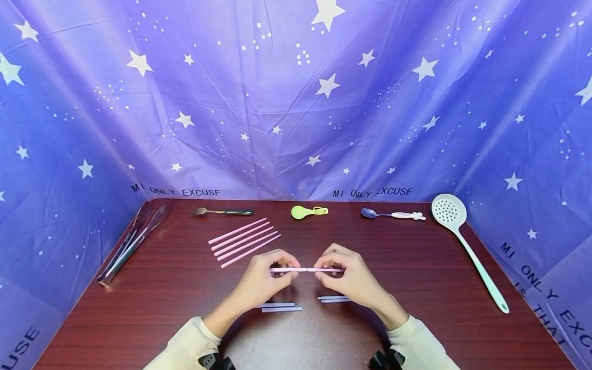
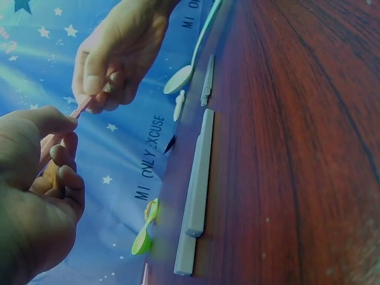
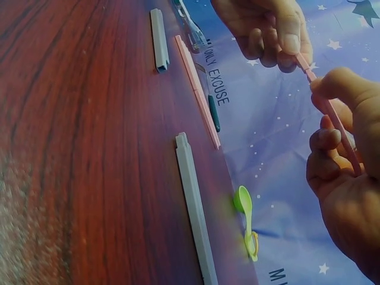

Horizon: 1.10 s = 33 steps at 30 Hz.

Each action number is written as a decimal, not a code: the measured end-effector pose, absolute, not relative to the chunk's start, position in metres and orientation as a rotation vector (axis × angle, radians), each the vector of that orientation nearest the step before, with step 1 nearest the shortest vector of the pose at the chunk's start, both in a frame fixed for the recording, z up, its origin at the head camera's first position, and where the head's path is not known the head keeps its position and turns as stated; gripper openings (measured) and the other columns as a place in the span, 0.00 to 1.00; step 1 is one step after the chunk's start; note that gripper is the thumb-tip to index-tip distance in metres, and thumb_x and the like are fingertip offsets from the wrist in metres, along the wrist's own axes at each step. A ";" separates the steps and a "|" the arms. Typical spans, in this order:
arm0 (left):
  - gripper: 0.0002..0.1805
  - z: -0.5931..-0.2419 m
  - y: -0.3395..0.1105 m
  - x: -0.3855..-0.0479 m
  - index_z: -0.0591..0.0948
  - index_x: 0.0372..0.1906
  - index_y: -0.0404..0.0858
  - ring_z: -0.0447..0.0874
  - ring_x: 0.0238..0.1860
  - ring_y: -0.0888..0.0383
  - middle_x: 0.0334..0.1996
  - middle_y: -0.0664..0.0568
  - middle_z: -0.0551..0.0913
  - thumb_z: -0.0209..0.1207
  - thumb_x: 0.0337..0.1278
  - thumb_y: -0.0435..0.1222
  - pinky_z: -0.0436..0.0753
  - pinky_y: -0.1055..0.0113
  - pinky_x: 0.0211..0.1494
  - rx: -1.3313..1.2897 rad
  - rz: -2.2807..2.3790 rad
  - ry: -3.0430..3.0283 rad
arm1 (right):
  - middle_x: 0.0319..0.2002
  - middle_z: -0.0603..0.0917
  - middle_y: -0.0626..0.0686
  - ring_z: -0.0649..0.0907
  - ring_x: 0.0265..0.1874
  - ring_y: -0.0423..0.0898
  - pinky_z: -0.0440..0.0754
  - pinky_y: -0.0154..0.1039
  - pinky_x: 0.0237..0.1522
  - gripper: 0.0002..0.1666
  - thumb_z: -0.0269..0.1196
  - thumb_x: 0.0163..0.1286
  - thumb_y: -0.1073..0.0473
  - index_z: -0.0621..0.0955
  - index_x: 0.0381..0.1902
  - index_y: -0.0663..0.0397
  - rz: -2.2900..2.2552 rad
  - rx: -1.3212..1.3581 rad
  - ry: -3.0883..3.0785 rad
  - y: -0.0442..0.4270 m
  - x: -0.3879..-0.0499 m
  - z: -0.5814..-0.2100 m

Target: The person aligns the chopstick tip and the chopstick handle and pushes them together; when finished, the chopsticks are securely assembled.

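Both hands pinch a thin pink stick (image 1: 305,270) held level above the table, with a narrower or jointed spot between the fingertips. The left hand (image 1: 266,275) grips its left part and the right hand (image 1: 353,275) its right part. In the left wrist view, the left hand (image 2: 38,184) and right hand (image 2: 122,56) meet near the joint. The right wrist view has the pink stick (image 3: 335,116) running along the right hand (image 3: 353,160). Whether it is one piece or two joined, I cannot tell. Grey-blue sticks lie below the left hand (image 1: 282,310) and right hand (image 1: 334,299).
Several pink sticks (image 1: 245,246) lie side by side at the back left. Along the back stand a fork (image 1: 222,211), a green spoon (image 1: 300,212) and a blue spoon (image 1: 370,213). A slotted ladle (image 1: 481,264) lies at the right, a whisk-like utensil (image 1: 134,244) at the left.
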<state>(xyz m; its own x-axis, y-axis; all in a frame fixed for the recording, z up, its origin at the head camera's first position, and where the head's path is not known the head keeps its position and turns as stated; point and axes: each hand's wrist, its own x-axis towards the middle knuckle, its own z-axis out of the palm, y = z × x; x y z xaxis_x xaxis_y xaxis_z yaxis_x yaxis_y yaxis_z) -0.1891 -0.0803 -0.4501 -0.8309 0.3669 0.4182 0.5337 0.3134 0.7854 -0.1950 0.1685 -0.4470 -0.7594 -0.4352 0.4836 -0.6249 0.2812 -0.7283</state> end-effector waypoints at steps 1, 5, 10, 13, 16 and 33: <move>0.10 -0.450 -0.081 -0.189 0.86 0.39 0.45 0.81 0.31 0.69 0.31 0.58 0.88 0.71 0.55 0.29 0.84 0.68 0.36 -0.831 -1.546 -2.414 | 0.33 0.81 0.47 0.80 0.28 0.43 0.80 0.32 0.28 0.09 0.75 0.60 0.67 0.88 0.37 0.50 1.479 0.984 -2.361 0.168 -0.195 -0.447; 0.08 -0.449 -0.081 -0.188 0.86 0.38 0.47 0.79 0.29 0.68 0.29 0.59 0.87 0.72 0.57 0.32 0.81 0.71 0.33 -0.820 -1.578 -2.434 | 0.32 0.81 0.46 0.79 0.28 0.38 0.79 0.30 0.27 0.09 0.75 0.60 0.66 0.88 0.36 0.48 1.473 0.972 -2.372 0.168 -0.194 -0.447; 0.07 -0.447 -0.080 -0.187 0.87 0.38 0.48 0.77 0.27 0.67 0.28 0.59 0.86 0.72 0.58 0.35 0.77 0.73 0.31 -0.797 -1.617 -2.455 | 0.31 0.83 0.46 0.79 0.28 0.36 0.78 0.29 0.26 0.10 0.75 0.60 0.67 0.88 0.36 0.47 1.462 0.979 -2.346 0.167 -0.194 -0.448; 0.06 -0.446 -0.080 -0.186 0.87 0.38 0.49 0.78 0.28 0.67 0.29 0.59 0.86 0.72 0.58 0.35 0.77 0.73 0.31 -0.779 -1.632 -2.460 | 0.31 0.84 0.47 0.79 0.27 0.36 0.77 0.29 0.25 0.10 0.75 0.60 0.67 0.88 0.36 0.47 1.471 0.981 -2.336 0.167 -0.194 -0.447; 0.06 -0.446 -0.080 -0.186 0.87 0.38 0.48 0.78 0.29 0.66 0.29 0.59 0.87 0.72 0.58 0.35 0.77 0.73 0.32 -0.768 -1.639 -2.465 | 0.31 0.84 0.47 0.78 0.27 0.36 0.77 0.29 0.25 0.10 0.75 0.61 0.67 0.89 0.36 0.47 1.475 0.987 -2.331 0.166 -0.193 -0.445; 0.07 -0.446 -0.074 -0.182 0.86 0.36 0.48 0.75 0.25 0.67 0.28 0.58 0.86 0.72 0.57 0.33 0.77 0.70 0.28 -0.714 -1.669 -2.452 | 0.31 0.85 0.48 0.79 0.27 0.39 0.77 0.29 0.25 0.10 0.75 0.60 0.69 0.88 0.35 0.50 1.437 1.021 -2.267 0.161 -0.193 -0.447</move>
